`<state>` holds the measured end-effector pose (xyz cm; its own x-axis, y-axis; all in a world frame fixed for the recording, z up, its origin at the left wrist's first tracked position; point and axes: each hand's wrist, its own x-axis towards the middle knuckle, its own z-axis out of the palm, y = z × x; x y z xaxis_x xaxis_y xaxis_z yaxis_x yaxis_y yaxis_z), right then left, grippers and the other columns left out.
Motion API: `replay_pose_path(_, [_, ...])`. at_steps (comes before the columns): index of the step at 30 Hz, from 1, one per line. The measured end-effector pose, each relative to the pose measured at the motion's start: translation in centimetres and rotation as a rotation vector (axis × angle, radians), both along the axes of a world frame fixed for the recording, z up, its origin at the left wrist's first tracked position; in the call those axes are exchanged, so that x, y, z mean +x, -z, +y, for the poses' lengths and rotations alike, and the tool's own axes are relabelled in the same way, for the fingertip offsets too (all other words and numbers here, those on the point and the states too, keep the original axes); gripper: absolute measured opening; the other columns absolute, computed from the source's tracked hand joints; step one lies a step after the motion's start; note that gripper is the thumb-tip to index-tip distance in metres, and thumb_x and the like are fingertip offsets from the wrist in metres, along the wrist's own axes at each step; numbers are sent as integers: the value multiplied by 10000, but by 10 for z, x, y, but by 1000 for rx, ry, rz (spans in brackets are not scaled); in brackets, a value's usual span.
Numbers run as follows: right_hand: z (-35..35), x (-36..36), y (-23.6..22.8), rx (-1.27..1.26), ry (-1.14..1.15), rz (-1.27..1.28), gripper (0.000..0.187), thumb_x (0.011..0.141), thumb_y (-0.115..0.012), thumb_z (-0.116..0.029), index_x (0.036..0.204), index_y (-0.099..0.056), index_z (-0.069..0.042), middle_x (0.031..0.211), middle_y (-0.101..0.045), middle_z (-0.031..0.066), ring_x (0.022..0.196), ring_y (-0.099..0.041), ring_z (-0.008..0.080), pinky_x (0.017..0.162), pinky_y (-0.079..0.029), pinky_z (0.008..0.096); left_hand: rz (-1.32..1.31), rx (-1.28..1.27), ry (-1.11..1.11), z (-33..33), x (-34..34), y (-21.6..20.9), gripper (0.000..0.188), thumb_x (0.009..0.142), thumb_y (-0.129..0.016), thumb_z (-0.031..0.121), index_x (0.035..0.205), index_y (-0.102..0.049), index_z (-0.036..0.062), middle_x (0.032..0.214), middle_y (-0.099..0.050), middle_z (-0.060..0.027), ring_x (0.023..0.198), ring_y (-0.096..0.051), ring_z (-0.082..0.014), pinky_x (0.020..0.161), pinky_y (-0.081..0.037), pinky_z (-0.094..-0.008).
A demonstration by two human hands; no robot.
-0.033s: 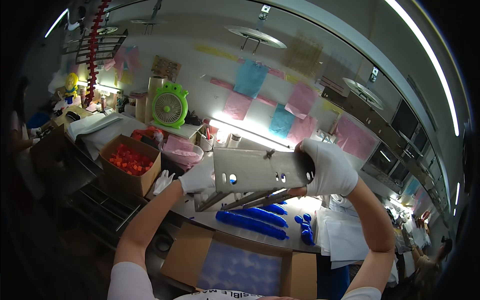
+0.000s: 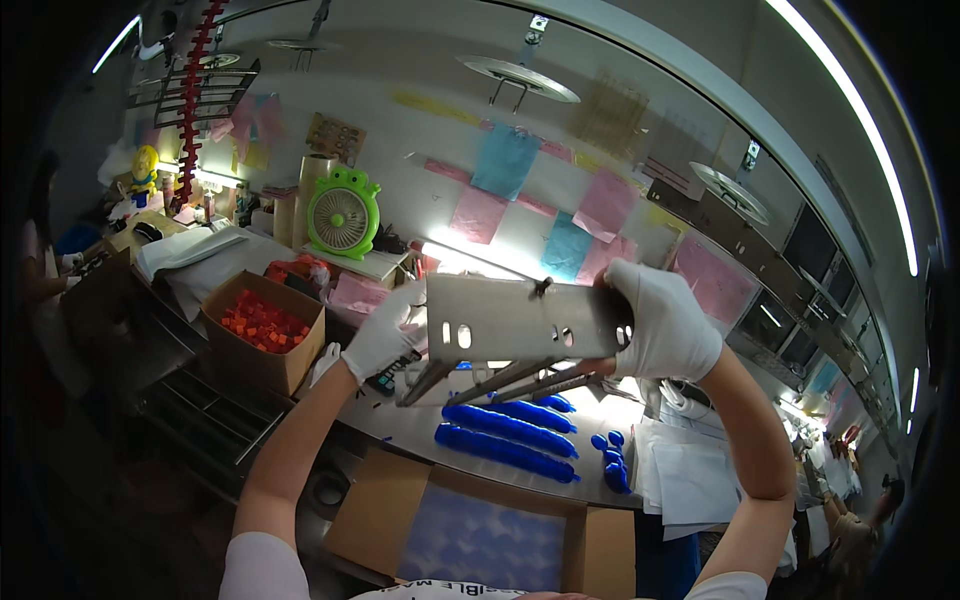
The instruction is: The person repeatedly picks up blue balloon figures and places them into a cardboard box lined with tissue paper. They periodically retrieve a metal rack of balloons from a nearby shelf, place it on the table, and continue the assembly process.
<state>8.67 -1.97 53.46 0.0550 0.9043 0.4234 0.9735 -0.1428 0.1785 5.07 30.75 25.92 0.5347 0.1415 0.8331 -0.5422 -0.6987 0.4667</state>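
Both hands, in white gloves, are raised in front of the person's head, the bare forearms rising from the lower edge and bending inward at the elbows. Between them they hold up a flat grey metal plate with oval slots and small round holes [image 2: 525, 318], lifted clear of the bench and lying roughly level, with several thin grey metal bars [image 2: 500, 380] slanting down from beneath it. The left hand [image 2: 385, 335] closes on the plate's left end, fingers curled around the edge and the thumb lying against the near face. The right hand [image 2: 662, 322] is wrapped over the right end, its fingers folded tightly round the corner so that the knuckles face the camera; the wrist is bent and the forearm runs steeply down to the elbow.

Below the plate, on the grey workbench [image 2: 400, 425], lie long blue plastic sleeves [image 2: 505, 440] side by side, with a few small blue caps [image 2: 612, 465] just to their right. An open brown cardboard box of small orange-red pieces [image 2: 262, 325] stands at the bench's left end. A green frog-shaped desk fan [image 2: 343, 215] sits farther back, by the wall. Nearest the person's chest is an open cardboard carton lined with bluish padding [image 2: 480, 535], and white sheets [image 2: 690, 480] are stacked at the right.
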Motion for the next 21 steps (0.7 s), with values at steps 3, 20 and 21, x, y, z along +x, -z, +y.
replay_pose_path(3, [45,9,-33,202,-2,-180,588,601,-883,-440,926,-588,-48,791,-632,139,696,-646,307,654,-521,367,-382,-566,-317,7,-75,-50,347,1005,-431,86,1317,-501,-51,1329,-547,-150,1270,-490,-243,1081,-377,-363])
replay_pose_path(20, [200,96,-124,592,350,-651,522,675,-790,-511,898,-599,-79,869,-688,128,823,-688,327,693,-557,430,-116,-665,-576,-64,-144,122,324,956,-416,-18,1247,-554,-51,1308,-556,-168,1280,-475,-332,1120,-335,-432])
replay_pose_path(21, [204,100,-120,588,360,-654,524,670,-793,-512,897,-599,-81,874,-688,126,828,-688,324,694,-558,429,-100,-645,-600,-64,-144,126,318,959,-416,-16,1242,-557,-54,1308,-555,-168,1279,-477,-330,1117,-341,-432])
